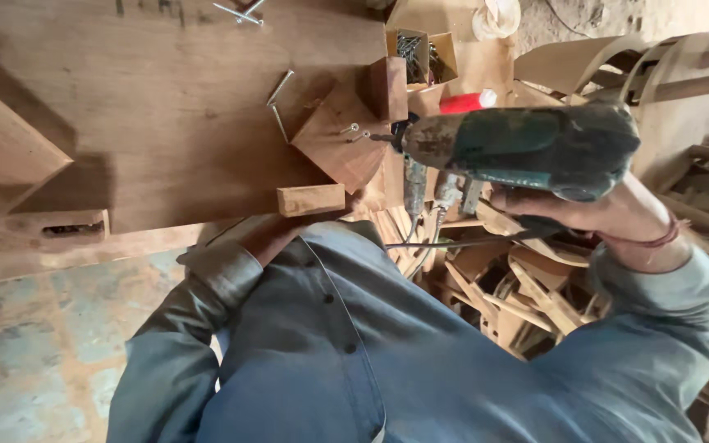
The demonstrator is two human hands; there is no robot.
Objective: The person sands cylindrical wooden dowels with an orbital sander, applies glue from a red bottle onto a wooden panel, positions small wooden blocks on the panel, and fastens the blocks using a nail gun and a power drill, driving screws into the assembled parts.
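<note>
Wooden triangular block (334, 143), ahead of the right hand (592, 215), takes a screw (361, 136) from the green drill (527, 148); fingers wrapped round its grip. Left hand (268, 234) seemingly braces underneath, fingers hidden. Screw-driving step; next needs steady pressure.

A worn concrete floor (34, 344) lies below the wooden panel (166, 98); a heap of wood offcuts (519, 295) sits to its right.

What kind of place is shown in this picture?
Probably a woodworking shop: a worn green power drill in the right hand, a large brown plywood panel, and a pile of cut wooden offcuts.
</note>
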